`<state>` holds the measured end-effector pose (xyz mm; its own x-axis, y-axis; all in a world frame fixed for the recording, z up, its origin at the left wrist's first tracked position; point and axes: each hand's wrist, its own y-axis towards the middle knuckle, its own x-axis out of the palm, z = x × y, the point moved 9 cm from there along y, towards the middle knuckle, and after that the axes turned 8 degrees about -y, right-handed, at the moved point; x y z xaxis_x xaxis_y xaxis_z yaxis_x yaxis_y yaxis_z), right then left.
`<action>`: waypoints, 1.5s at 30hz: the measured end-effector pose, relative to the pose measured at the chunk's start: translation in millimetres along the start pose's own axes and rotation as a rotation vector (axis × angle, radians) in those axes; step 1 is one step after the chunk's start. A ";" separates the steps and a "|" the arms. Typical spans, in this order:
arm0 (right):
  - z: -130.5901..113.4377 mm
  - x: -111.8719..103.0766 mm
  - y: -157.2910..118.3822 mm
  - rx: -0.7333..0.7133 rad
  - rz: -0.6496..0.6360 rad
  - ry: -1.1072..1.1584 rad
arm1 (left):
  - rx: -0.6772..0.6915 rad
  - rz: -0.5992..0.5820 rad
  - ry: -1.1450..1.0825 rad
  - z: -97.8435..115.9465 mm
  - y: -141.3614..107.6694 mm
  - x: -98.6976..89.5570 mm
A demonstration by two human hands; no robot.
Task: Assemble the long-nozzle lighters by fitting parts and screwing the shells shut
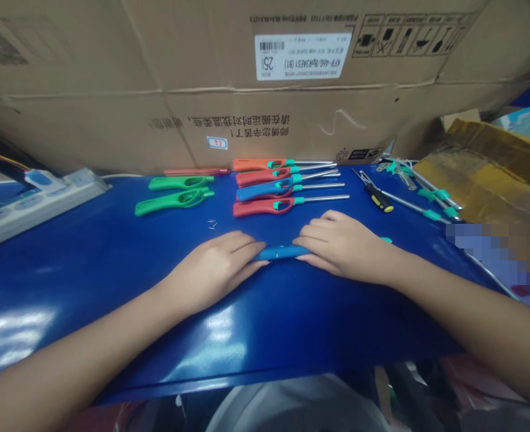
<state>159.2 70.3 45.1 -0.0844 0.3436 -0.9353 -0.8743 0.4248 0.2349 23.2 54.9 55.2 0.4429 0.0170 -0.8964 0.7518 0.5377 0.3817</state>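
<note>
Between my two hands, just above the blue table [292, 324], is a blue lighter handle [279, 252], seen edge-on. My left hand [222, 264] pinches its left end, thumb below and fingers on top. The right end is gripped by my right hand [341, 246], which hides most of that side. Beyond my hands lie several assembled long-nosed lighters with metal tubes, among them a red lighter [260, 207] and a blue lighter [265, 189]. Green handle shells [168, 204] rest to their left. A few tiny screws [212, 224] lie in front of these shells.
At the back stands a large cardboard box [125, 132]. A white power strip [39, 201] is at the left. A black and yellow screwdriver [379, 198] and metal lighter tubes [411, 204] lie at the right, near a taped yellowish carton [481, 174].
</note>
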 end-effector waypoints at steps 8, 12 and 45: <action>15.4 -7.4 -1.7 0.148 0.048 0.175 | -0.038 0.007 0.006 -6.1 0.5 1.1; 23.9 -12.6 -3.2 0.249 0.058 0.239 | -0.141 -0.034 -0.077 -13.4 2.2 -0.5; 6.0 -8.4 -5.1 0.067 -0.064 0.246 | -0.109 -0.113 -0.015 -8.4 4.3 5.8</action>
<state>167.3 70.2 53.3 -0.1504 0.1038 -0.9832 -0.8488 0.4963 0.1822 24.8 64.4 49.7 0.3661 -0.0605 -0.9286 0.7403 0.6236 0.2512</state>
